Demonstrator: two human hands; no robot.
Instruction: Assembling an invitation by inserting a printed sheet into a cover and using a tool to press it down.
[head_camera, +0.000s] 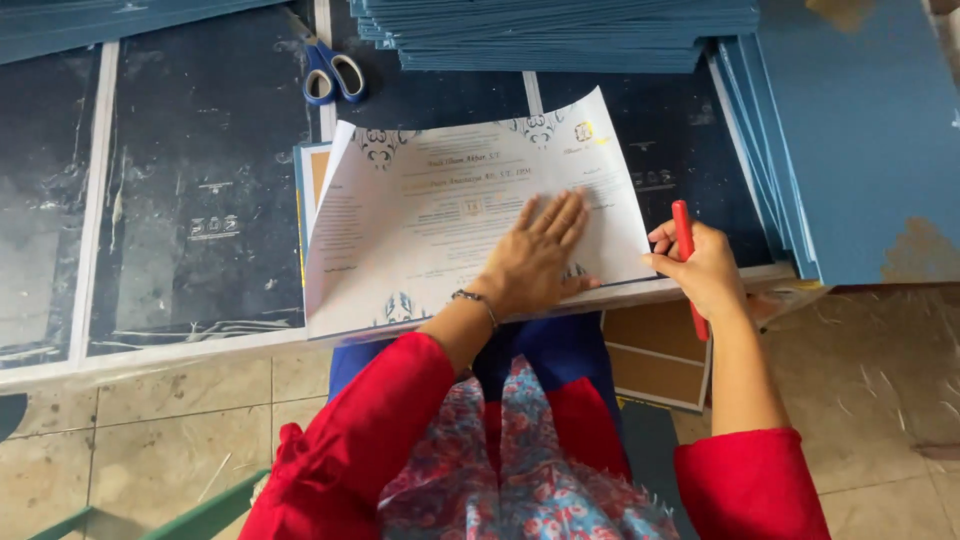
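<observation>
Centrally, a large white printed sheet (440, 215) lies on the low counter (200, 345), bearing blue ornamental corner motifs, lines of small text and a small yellow emblem near its top right. Its long axis runs left to right, tilted slightly so the right end sits higher toward the stacks. Its left edge curls up off a blue and tan board (312, 180) beneath it.

The left hand (540, 255) lies flat on the sheet's lower right part, fingers spread and pointing up and to the right, palm pressing the paper down; a thin bracelet (476, 300) circles the wrist. The right hand (705, 265) rests just beside the sheet's right edge, fingers curled around a red pen-like stick (688, 265) that stands nearly upright in the view, its upper tip pointing away from the person.

Beyond the sheet, a tall stack of blue covers (560, 30) sits at the top, and a second fanned stack of blue boards (850, 140) rises on the right, close to the right hand. Blue-handled scissors (330, 70) lie on the dark plastic-covered surface at the upper left, well apart from both hands. A brown box (660, 365) sits under the counter's edge, and the tiled floor (150, 420) shows below, beside red sleeves and floral cloth.
</observation>
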